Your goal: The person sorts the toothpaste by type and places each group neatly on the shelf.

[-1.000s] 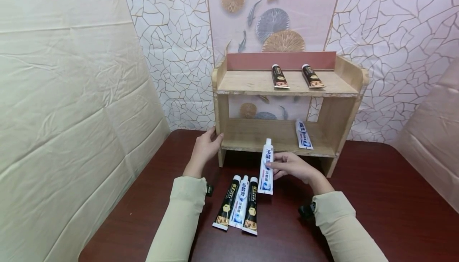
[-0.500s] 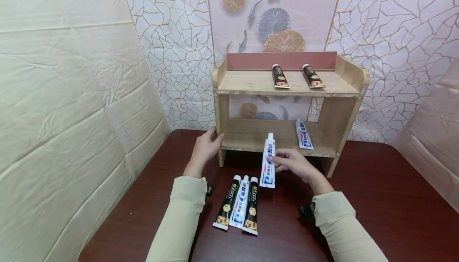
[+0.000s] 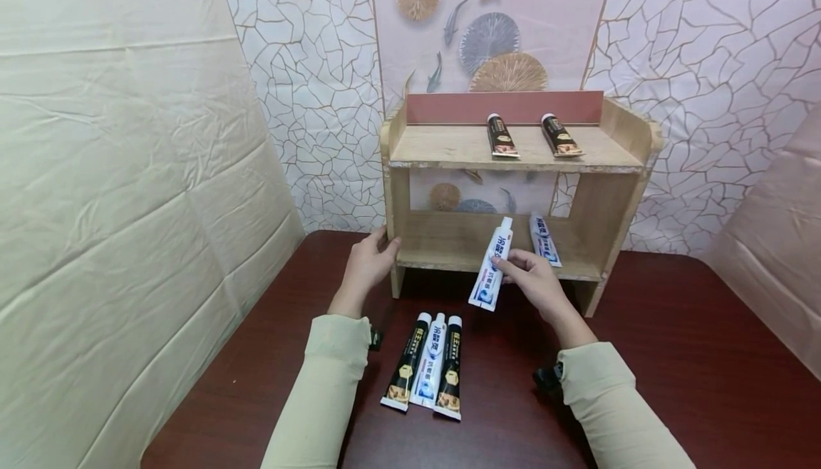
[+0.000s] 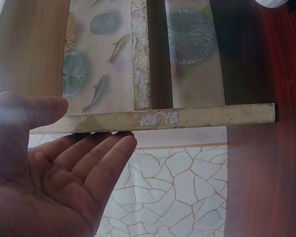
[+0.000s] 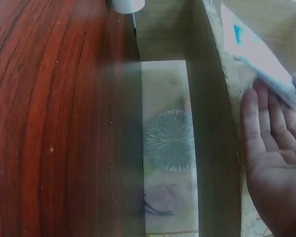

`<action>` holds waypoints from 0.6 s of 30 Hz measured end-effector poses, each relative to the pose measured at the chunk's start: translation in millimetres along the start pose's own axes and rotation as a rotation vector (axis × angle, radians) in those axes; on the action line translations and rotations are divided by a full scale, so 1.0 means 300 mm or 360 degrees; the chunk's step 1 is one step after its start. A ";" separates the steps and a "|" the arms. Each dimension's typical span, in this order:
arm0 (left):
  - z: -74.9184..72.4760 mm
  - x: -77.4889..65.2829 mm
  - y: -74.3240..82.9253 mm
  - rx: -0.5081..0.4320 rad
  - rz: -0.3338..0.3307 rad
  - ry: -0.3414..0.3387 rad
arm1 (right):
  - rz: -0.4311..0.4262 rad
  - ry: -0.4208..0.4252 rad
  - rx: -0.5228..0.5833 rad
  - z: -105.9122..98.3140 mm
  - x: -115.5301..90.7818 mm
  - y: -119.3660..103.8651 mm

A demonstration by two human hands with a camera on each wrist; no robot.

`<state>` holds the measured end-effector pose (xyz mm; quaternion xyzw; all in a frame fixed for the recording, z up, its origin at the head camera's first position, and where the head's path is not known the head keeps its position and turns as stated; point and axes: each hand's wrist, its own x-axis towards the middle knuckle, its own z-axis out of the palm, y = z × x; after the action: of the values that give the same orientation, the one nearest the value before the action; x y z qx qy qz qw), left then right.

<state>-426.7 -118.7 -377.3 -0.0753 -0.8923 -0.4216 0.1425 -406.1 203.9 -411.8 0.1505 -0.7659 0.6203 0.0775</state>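
My right hand [image 3: 535, 280] pinches a white-and-blue toothpaste tube [image 3: 492, 266] between thumb and fingers. The tube is tilted, cap up, in front of the lower level of the wooden shelf [image 3: 513, 168]. In the right wrist view the tube [image 5: 259, 54] crosses the lower board's edge, its far end hidden by the hand. My left hand [image 3: 367, 266] holds the shelf's left side panel; in the left wrist view the thumb and fingers [image 4: 101, 163] lie on opposite sides of it. Another white toothpaste tube [image 3: 544, 241] lies on the lower level, right of the held one.
Two black toothpaste tubes [image 3: 502, 137] lie on the top level. On the dark red table [image 3: 256, 398], a white tube [image 3: 430, 366] lies between a black tube [image 3: 408, 362] and another black tube [image 3: 452, 366]. Patterned cloth [image 3: 321, 98] hangs behind the shelf.
My right hand has raised the white toothpaste tube up and rightward toward the lower level, and its cap end now leans right. The left hand stays at the side panel.
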 end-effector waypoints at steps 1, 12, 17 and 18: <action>0.000 -0.001 0.000 -0.0001 0.0005 0.0007 | -0.0019 0.0028 -0.0001 -0.002 0.002 0.001; 0.000 -0.002 -0.006 -0.0036 0.0039 0.0045 | -0.0146 0.0209 0.0012 -0.003 0.006 -0.002; 0.002 0.001 -0.004 -0.0022 0.0042 0.0043 | -0.0157 0.0264 -0.0011 -0.004 0.000 -0.011; 0.001 0.001 -0.004 -0.0020 0.0045 0.0046 | -0.0158 0.0264 -0.0018 -0.004 -0.001 -0.015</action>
<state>-427.6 -119.2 -378.4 -0.0828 -0.8864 -0.4261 0.1608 -404.5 204.2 -407.5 0.1359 -0.7519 0.6217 0.1722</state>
